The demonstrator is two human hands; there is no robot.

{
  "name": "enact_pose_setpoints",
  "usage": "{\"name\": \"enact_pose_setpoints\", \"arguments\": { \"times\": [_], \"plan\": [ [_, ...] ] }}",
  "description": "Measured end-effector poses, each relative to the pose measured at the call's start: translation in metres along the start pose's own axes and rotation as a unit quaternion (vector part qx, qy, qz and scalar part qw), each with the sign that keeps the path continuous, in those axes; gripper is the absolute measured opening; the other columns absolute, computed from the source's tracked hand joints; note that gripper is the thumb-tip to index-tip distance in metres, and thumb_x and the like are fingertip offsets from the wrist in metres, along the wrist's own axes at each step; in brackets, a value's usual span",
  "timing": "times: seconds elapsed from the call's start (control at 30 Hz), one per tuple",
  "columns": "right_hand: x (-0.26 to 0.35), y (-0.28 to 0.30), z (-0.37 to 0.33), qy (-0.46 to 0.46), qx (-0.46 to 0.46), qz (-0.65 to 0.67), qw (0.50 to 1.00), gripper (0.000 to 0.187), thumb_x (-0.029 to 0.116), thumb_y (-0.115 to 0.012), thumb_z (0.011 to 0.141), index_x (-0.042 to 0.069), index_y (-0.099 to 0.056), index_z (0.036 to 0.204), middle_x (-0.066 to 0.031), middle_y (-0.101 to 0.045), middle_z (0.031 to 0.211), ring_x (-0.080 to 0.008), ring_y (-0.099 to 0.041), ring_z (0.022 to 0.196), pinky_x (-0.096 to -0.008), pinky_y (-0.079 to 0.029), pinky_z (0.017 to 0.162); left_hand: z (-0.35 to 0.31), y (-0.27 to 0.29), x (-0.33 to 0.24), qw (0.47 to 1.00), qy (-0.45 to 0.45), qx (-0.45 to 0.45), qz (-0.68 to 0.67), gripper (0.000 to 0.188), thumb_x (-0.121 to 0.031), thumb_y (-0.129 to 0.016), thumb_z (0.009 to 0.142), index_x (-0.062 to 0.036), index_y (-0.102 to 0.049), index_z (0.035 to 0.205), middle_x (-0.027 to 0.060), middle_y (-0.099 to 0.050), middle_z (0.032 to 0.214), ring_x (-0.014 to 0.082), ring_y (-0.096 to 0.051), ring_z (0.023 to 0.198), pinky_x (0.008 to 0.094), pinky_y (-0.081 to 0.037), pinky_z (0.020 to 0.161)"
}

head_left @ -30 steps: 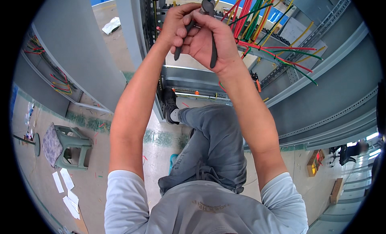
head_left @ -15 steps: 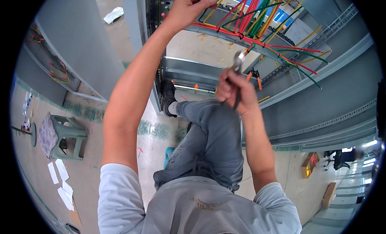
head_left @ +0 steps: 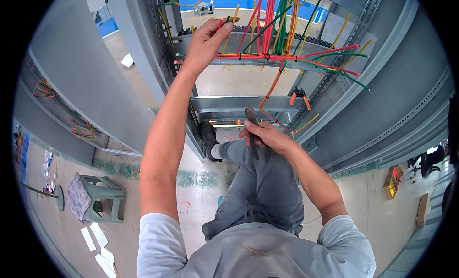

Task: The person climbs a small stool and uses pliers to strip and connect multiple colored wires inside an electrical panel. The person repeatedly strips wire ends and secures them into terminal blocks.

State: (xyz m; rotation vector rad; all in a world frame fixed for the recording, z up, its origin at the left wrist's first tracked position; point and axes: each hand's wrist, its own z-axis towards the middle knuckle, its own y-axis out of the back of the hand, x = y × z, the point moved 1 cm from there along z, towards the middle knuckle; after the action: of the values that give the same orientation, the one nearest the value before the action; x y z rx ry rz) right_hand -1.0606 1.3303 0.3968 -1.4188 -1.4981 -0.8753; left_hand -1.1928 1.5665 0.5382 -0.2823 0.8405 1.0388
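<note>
My left hand [head_left: 205, 46] is raised at the cabinet frame, its thumb and fingers pinched on short red and dark green wire ends [head_left: 220, 24]. Beside those fingertips stands a yellow wire [head_left: 235, 17]. Lower down, in front of my knee, my right hand [head_left: 268, 136] grips a pair of metal pliers [head_left: 250, 116], their head pointing up and away from the wires. A tied bundle of red, green and yellow wires [head_left: 267, 57] runs along the crossbar, with loose ends fanning out to the right. One branch [head_left: 271, 89] drops from it toward the lower rail.
Orange-handled pliers [head_left: 300, 99] rest on the lower crossbar [head_left: 229, 104]. Grey cabinet panels [head_left: 86, 63] stand on both sides. A green stool [head_left: 103, 196] and white paper sheets [head_left: 100, 235] are on the floor at left. A box [head_left: 393, 182] lies at right.
My right hand has come down and left with the pliers, away from the wire bundle. My left hand stays pinched at the wires. The view has shifted, showing more beyond the frame.
</note>
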Motion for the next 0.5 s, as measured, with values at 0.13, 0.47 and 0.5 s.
{"name": "enact_pose_setpoints", "arguments": {
  "times": [0.13,0.47,0.5],
  "plan": [
    [0.016,0.009,0.0,0.018,0.115,0.207,0.971,0.039,0.033,-0.055,0.106,0.001,-0.062,0.127,-0.0077,-0.065,0.095,-0.0087,-0.053,0.075,-0.0222,-0.039,0.056,0.002,-0.002,-0.006,0.998,0.011,0.03,-0.062,0.035,-0.031,-0.061,0.104,-0.0048,-0.071,0.125,-0.0013,-0.069,0.096,0.0081,-0.056,0.094,0.0258,-0.045,0.089],
    [0.074,-0.048,0.006,0.123,0.164,0.165,0.965,0.039,0.021,-0.054,0.105,-0.002,-0.054,0.135,-0.0188,-0.064,0.127,-0.0168,-0.066,0.093,-0.0307,-0.055,0.072,-0.003,0.008,0.01,0.997,0.015,0.02,-0.073,0.035,-0.033,-0.06,0.104,-0.0046,-0.072,0.12,0.0009,-0.072,0.1,0.0093,-0.057,0.097,0.0285,-0.046,0.092],
    [0.085,-0.048,0.007,0.146,0.148,0.142,0.968,0.04,0.021,-0.053,0.105,-0.003,-0.053,0.136,-0.0204,-0.064,0.129,-0.0181,-0.067,0.095,-0.0317,-0.056,0.074,-0.005,0.006,0.011,0.997,0.018,0.019,-0.077,0.034,-0.032,-0.06,0.104,-0.0043,-0.072,0.12,0.001,-0.072,0.1,0.0092,-0.058,0.097,0.0284,-0.046,0.091]
  ]
}}
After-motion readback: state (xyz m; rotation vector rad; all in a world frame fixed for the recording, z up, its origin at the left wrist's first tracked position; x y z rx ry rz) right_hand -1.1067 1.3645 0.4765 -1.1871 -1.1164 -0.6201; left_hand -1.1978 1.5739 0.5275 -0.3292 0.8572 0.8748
